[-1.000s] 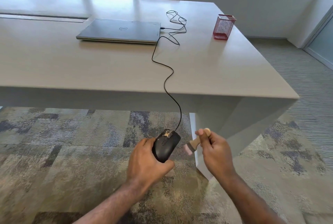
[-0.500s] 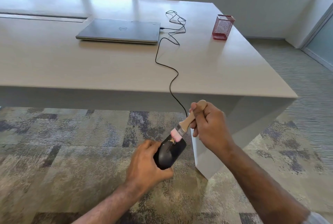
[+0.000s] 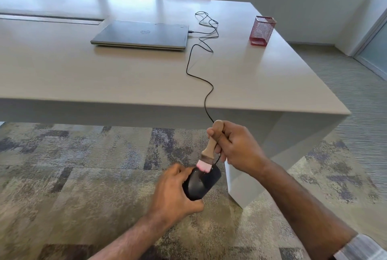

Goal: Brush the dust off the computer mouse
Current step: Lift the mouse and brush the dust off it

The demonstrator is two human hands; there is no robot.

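A black wired computer mouse [image 3: 202, 184] is held in the air below the table's front edge, over the carpet. My left hand [image 3: 173, 192] grips its left side and underside. My right hand [image 3: 234, 146] is closed around the wooden handle of a small brush [image 3: 210, 147]. The brush points down and left, and its pink bristles touch the mouse's front end near the wheel. The mouse's black cable [image 3: 201, 79] runs up over the table edge and across the tabletop to the laptop.
A closed grey laptop [image 3: 142, 34] lies on the beige table [image 3: 83, 75]. A red mesh pen cup [image 3: 261, 30] stands near the table's right edge. Chair backs show behind the table. Patterned carpet [image 3: 73, 176] covers the floor below my hands.
My right hand swung the brush from beside the mouse up and over it, bristles landing on the mouse's front. Since half a second ago the bristles have stayed on the front end.
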